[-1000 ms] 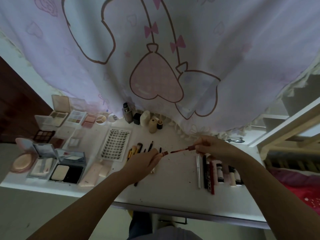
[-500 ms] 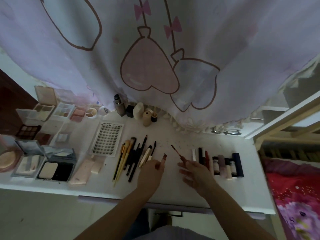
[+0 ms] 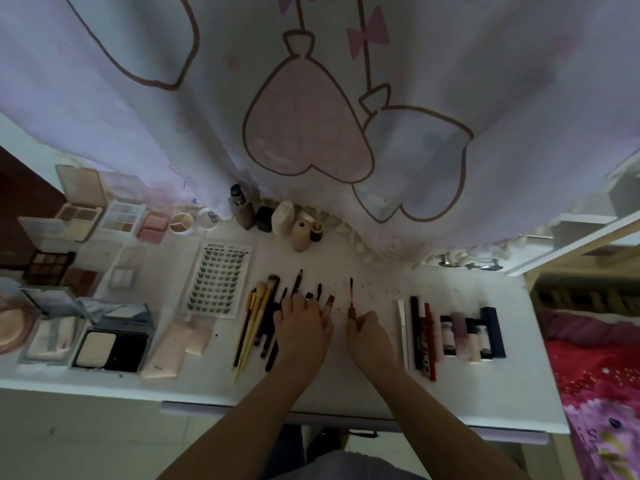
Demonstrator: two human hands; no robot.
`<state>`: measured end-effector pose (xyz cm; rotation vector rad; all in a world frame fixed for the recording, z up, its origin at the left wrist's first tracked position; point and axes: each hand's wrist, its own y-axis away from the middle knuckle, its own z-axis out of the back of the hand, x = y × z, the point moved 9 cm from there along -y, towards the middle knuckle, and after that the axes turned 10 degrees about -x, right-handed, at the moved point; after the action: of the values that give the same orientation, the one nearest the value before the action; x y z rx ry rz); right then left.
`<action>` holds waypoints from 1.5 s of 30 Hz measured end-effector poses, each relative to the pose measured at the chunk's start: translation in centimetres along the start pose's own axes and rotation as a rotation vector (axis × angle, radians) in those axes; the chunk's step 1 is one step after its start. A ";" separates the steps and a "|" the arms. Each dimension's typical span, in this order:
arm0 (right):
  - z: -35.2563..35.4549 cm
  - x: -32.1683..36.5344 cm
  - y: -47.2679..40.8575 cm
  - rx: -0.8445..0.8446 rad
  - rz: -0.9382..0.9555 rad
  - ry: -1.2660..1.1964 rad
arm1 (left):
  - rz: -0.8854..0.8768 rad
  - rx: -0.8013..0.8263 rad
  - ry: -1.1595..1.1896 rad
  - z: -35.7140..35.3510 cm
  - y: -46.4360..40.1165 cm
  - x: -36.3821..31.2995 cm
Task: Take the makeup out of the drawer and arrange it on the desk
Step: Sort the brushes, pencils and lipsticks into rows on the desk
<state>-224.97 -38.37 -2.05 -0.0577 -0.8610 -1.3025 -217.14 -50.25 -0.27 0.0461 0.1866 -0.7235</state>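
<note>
A single head-worn wide-angle view looks steeply down and forward over the white surface [image 3: 346, 382], close above it, facing the curtain [image 3: 346, 98].

Desk [image 3: 346, 386]: palettes/compacts [image 3: 110, 348] at far L, lash card [image 3: 220, 278] just R of them, brushes [image 3: 258, 323] R of card. Bottles [image 3: 277, 220] stand at back edge, behind card & brushes, under curtain hem [image 3: 381, 251]. L hand [image 3: 303, 327] lies on desk by brush row w/ R hand [image 3: 369, 336] just beside it, wand [image 3: 351, 299] on desk ahead of R hand; tubes [image 3: 450, 334] side by side at R.
</note>
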 end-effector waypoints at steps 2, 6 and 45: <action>-1.0 0.0 0.1 0.034 0.016 0.068 | -0.038 -0.008 -0.055 -0.4 -0.1 -0.2; -2.1 0.7 -0.1 0.069 0.055 0.263 | -0.068 -0.016 -0.093 -0.1 -0.2 0.0; 6.8 0.8 -5.2 0.318 0.063 0.080 | -0.178 0.241 0.406 -0.7 2.3 -8.4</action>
<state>-232.93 -37.32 0.99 0.2152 -0.9803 -1.0889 -221.86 -42.95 0.59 0.4125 0.4955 -0.9069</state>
